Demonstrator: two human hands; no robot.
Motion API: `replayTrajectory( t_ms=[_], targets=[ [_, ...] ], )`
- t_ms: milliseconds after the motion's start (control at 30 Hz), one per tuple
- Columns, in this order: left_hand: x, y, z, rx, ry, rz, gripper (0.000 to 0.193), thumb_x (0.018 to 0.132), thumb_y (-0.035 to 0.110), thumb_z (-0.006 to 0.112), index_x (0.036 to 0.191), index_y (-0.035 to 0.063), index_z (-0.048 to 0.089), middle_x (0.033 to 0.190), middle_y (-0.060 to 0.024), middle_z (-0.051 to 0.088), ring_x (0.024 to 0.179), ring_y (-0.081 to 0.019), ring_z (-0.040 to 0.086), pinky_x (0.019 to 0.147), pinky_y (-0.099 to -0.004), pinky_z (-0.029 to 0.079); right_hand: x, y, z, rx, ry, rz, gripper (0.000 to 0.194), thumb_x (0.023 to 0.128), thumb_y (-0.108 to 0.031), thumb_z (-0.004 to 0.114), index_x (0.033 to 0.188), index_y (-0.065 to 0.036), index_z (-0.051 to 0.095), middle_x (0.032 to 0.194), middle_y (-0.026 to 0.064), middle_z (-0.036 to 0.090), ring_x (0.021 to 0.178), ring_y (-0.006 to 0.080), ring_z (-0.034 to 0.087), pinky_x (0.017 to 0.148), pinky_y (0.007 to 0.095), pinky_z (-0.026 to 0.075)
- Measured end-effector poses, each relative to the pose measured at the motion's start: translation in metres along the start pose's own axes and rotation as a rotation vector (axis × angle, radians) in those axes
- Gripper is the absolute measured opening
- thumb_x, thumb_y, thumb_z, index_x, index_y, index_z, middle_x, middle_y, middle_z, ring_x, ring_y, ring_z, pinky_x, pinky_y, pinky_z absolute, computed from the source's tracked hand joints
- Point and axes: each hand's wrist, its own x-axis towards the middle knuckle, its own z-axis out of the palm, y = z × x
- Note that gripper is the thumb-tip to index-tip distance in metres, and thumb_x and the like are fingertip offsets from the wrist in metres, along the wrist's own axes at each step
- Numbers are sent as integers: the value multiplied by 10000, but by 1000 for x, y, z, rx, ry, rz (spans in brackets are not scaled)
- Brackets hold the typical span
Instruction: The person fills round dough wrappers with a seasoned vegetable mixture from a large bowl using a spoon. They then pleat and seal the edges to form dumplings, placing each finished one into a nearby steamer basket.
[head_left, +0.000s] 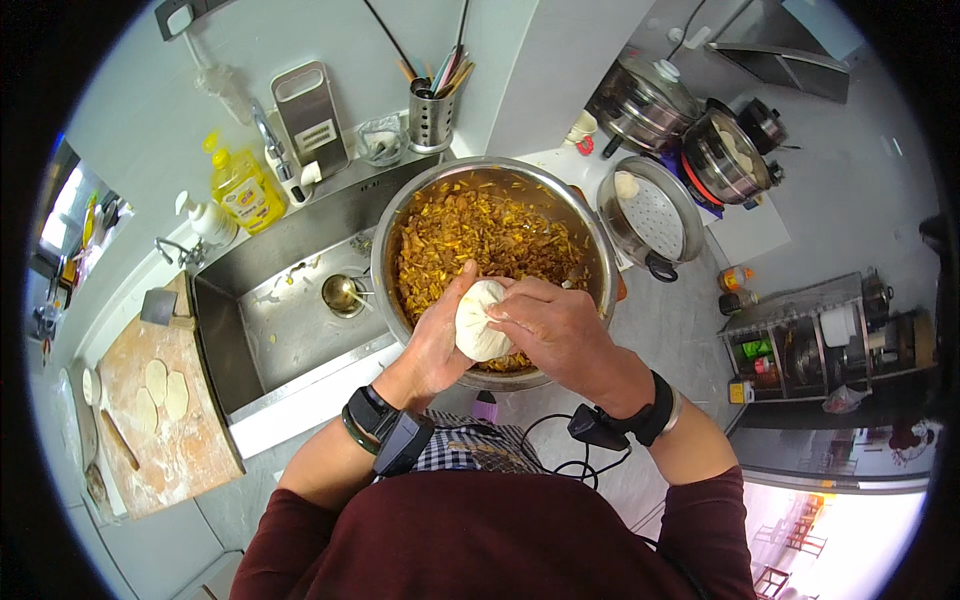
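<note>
A round white dough bun (480, 330) with gathered pleats sits in my left hand (439, 330), which cups it from the left and below. My right hand (559, 322) pinches the pleated dough at its top right with thumb and fingers. Both hands are over the near part of a large steel basin (386, 247). Inside the basin lies a brown and yellow chopped filling (480, 232). My hands and the bun hide part of the filling and of the near rim.
At left, a floured wooden board (142, 480) bears several dough rounds (156, 382) and a rolling pin (120, 439). A steel sink (262, 330) lies between board and basin. At right, a perforated steamer tray (652, 217) holds one bun (626, 184), near steamer pots (724, 157).
</note>
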Motion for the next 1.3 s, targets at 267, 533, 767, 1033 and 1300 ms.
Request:
replayTrajectory(
  t_ms=[267, 533, 767, 1033, 1300],
  targets=[
    [8, -4, 14, 197, -82, -18, 725, 963, 638, 334, 1416, 75, 387, 1324, -91, 538, 1192, -222, 532, 1024, -431, 420, -17, 9, -39, -50, 95, 69, 102, 784, -78, 711, 869, -23, 695, 866, 103, 678, 760, 261, 668, 650, 329, 534],
    [11, -12, 3, 245, 337, 313, 573, 1003, 451, 459, 1426, 71, 394, 1358, -105, 513, 1168, -191, 563, 962, -331, 509, -82, 175, -156, -314, 142, 235, 91, 787, -77, 692, 823, 4, 672, 815, 139, 659, 735, 315, 646, 645, 370, 519],
    [-2, -61, 5, 233, 726, 516, 477, 1011, 389, 479, 1390, 99, 458, 1232, -55, 601, 1052, -144, 615, 860, -284, 535, -118, 388, -162, -497, 94, 315, 114, 814, -95, 645, 753, 0, 625, 787, 185, 617, 780, 380, 621, 699, 469, 496],
    [-18, -84, 14, 243, 925, 616, 385, 1021, 362, 461, 1312, 120, 528, 1052, 7, 638, 926, -106, 613, 828, -268, 511, -98, 494, -99, -307, 82, 387, 114, 807, -114, 675, 786, -3, 674, 840, 203, 660, 793, 369, 658, 734, 452, 527],
    [-5, -92, 23, 215, 967, 617, 374, 1016, 355, 475, 1296, 115, 539, 1020, 12, 646, 923, -109, 621, 815, -267, 515, -81, 516, -66, -299, -37, 337, 82, 826, -81, 629, 821, -11, 673, 915, 183, 670, 839, 355, 666, 744, 438, 542]
  ],
)
